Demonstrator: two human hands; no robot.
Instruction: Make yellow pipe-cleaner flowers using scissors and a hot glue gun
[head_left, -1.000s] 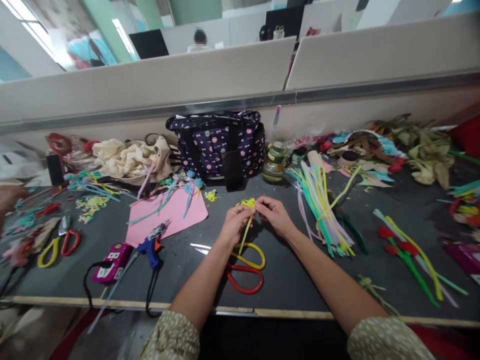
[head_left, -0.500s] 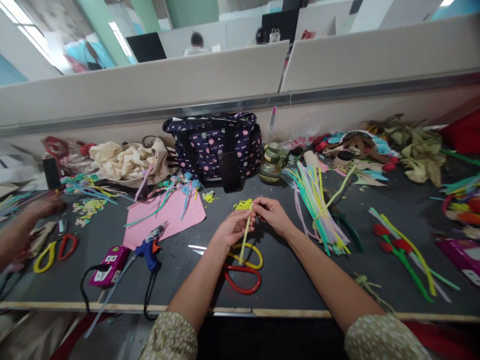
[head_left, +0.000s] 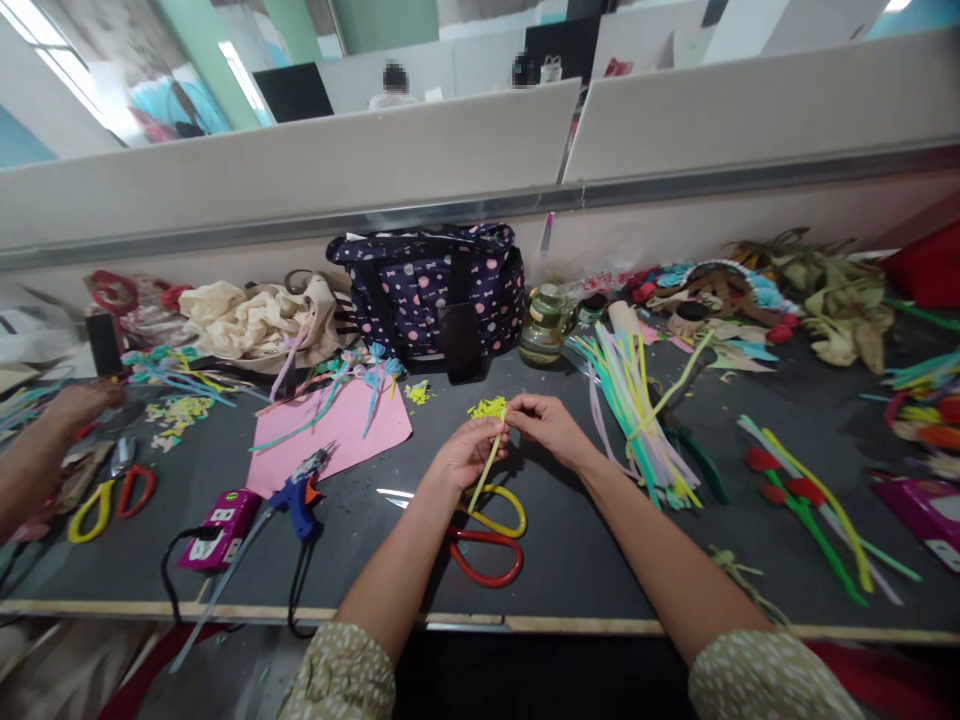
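Observation:
A thin pale-yellow pipe cleaner (head_left: pixel 487 468) hangs down between my hands. My left hand (head_left: pixel 470 452) is closed around its upper part. The fingers of my right hand (head_left: pixel 541 425) pinch its top end, close beside the left fingertips. Just behind the hands lies a small heap of yellow clippings (head_left: pixel 487 407). Scissors (head_left: pixel 487 555) with one yellow and one red handle rest on the table below, partly covered by my left forearm, the blade tips showing to its left.
To the right lie a tied bundle of pastel pipe cleaners (head_left: pixel 637 420) and red flowers (head_left: pixel 804 490). Leftward are a blue glue gun (head_left: pixel 300 500), pink sheet (head_left: pixel 375 440) and magenta power strip (head_left: pixel 219 530). A polka-dot bag (head_left: pixel 405 290) and glass jar (head_left: pixel 546 325) stand behind. Another person's hand (head_left: pixel 86 405) is far left.
The lower end of the pipe cleaner has swung slightly left. My hands stay almost in place. At far left, the other person's hand has shifted a little.

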